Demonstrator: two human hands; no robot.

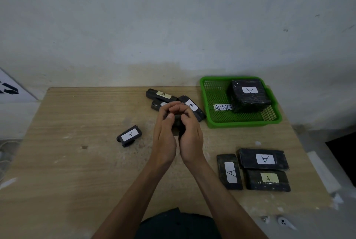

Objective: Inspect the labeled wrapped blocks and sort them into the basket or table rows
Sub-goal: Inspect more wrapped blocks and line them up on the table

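- The left hand [164, 136] and the right hand [190, 136] were together above the middle of the light wooden table [77, 161]. Their fingers were curled around one small dark wrapped block [178, 122], and its label was hidden.
- Just behind the hands lay a pile of three black wrapped blocks [191, 106], touching each other; two showed "A" labels.
- A single black block with a white "A" label [129, 135] lay apart on the left.
- The green plastic mesh basket [242, 123] stood at the far right. It held one large black wrapped block [248, 94] beside a paper tag [223, 107] reading "ABNO".
- Three flat black labelled blocks [264, 158] lay close together at the near right.
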